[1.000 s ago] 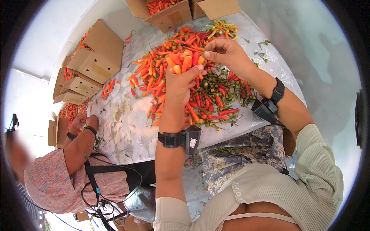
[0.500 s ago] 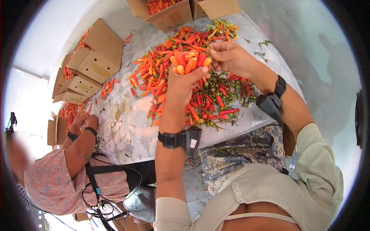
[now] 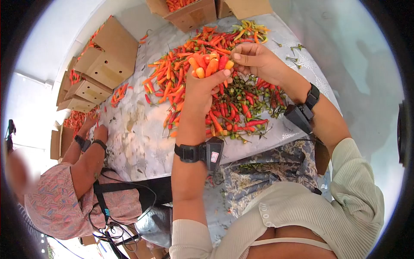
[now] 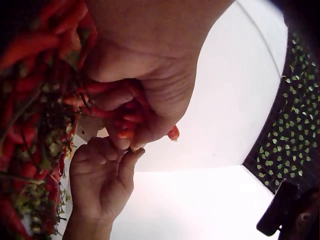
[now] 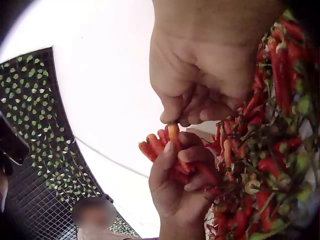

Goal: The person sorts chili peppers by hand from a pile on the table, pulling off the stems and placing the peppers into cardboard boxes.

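Observation:
My left hand (image 3: pixel 202 88) grips a bunch of red and orange chili peppers (image 3: pixel 211 67), their blunt ends pointing up out of the fist. Thumb and fingers of my right hand (image 3: pixel 261 62) pinch at the top end of one orange chili pepper (image 5: pixel 173 131), at the edge of that bunch. Both hands are above a large heap of chili peppers (image 3: pixel 172 71) on the table. In the left wrist view the right hand (image 4: pixel 102 177) meets the left hand from below. Loose chilies with green stems (image 3: pixel 258 97) lie just under the hands.
Cardboard boxes (image 3: pixel 108 58) of chilies stand at the left, and another box (image 3: pixel 194 17) is at the back. Yellowish chilies (image 3: pixel 250 29) lie at the heap's far end, with loose stems (image 3: pixel 294 59) to the right. Another person (image 3: pixel 82 194) works at the table's left side.
My right hand drew slightly right of the bunch half a second ago and is now back against its edge chili. The left hand keeps its bunch. The other person's hands shifted a little.

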The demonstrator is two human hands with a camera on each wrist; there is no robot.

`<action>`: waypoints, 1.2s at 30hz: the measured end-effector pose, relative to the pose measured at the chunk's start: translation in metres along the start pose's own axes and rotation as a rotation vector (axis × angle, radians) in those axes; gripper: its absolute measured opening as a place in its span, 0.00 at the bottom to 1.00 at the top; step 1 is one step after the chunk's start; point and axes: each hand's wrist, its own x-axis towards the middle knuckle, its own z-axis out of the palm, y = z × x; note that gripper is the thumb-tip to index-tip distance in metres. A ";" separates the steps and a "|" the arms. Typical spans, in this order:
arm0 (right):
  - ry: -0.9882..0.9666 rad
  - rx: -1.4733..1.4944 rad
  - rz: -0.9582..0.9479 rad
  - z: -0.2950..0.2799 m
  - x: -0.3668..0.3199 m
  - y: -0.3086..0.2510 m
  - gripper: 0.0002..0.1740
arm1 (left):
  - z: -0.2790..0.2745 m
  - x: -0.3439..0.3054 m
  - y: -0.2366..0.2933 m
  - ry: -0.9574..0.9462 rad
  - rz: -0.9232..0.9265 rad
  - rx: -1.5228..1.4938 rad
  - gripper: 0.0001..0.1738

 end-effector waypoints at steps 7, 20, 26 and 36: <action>0.211 -0.538 -0.276 0.006 -0.003 -0.001 0.09 | 0.006 -0.001 0.003 0.044 -0.086 -0.004 0.16; 0.514 -0.907 -0.634 0.013 -0.004 0.000 0.07 | 0.007 0.002 -0.004 0.094 -0.089 0.022 0.21; 0.045 -0.721 -0.247 0.008 -0.005 -0.001 0.12 | 0.003 0.004 -0.005 0.155 0.053 -0.102 0.21; -0.188 -0.921 -0.276 0.009 -0.008 -0.001 0.12 | 0.002 0.004 0.002 0.188 0.052 -0.139 0.18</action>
